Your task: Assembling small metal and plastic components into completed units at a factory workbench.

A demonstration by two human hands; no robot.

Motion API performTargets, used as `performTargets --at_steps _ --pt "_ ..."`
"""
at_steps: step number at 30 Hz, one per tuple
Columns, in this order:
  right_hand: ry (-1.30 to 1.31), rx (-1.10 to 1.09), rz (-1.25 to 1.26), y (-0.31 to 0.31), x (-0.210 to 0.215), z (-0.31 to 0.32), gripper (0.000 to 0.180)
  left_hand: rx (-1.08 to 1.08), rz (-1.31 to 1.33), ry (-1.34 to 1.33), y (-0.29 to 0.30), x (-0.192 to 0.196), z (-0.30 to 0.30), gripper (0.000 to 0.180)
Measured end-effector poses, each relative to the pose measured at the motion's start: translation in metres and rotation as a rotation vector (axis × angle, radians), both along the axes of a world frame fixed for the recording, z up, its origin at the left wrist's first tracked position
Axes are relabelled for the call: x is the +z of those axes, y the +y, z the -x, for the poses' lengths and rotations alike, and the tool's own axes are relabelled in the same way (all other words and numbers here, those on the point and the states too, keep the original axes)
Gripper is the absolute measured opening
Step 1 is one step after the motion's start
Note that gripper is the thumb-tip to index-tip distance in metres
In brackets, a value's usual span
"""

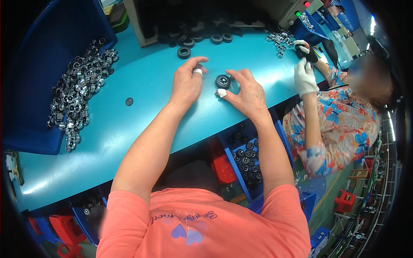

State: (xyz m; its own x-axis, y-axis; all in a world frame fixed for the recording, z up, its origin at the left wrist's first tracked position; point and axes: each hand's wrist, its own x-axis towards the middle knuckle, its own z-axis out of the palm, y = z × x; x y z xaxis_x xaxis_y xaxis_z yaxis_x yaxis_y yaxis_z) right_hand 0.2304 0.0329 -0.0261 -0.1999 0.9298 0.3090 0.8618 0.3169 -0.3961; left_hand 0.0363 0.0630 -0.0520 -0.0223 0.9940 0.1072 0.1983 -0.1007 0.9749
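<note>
On the turquoise tabletop, a small black wheel (223, 81) with a silvery centre faces up. My right hand (249, 92) has it between index finger and a thumb wrapped in white tape. Left of the wheel, my left hand (187, 86) holds nothing; its fingers are loosely bent and apart, with white tape on one. Above the hands, a loose black tyre (184, 53) lies by itself. A small dark disc (129, 101) rests on the table to the left of my left forearm.
Shiny wheel hubs (79, 90) spill from a blue bin (26, 86) at the left. Tyres (216, 39) lie before a dark box opening at the back. Below the edge, a blue crate (234, 161) holds wheels. At right, a gloved co-worker's hand (306, 77) works close by.
</note>
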Motion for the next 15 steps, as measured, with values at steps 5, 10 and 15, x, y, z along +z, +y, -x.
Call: performTargets --at_steps 5,10,15 --pt "-0.025 -0.043 -0.094 -0.002 -0.010 0.005 0.047 0.004 -0.003 0.008 0.003 -0.003 0.000 0.041" --pt "0.064 -0.060 -0.071 -0.003 -0.011 0.004 0.045 0.000 0.002 0.013 0.005 -0.005 0.000 0.039" --pt "0.124 -0.064 -0.055 -0.004 -0.014 0.002 0.046 -0.011 0.019 0.006 0.003 -0.007 0.000 0.036"
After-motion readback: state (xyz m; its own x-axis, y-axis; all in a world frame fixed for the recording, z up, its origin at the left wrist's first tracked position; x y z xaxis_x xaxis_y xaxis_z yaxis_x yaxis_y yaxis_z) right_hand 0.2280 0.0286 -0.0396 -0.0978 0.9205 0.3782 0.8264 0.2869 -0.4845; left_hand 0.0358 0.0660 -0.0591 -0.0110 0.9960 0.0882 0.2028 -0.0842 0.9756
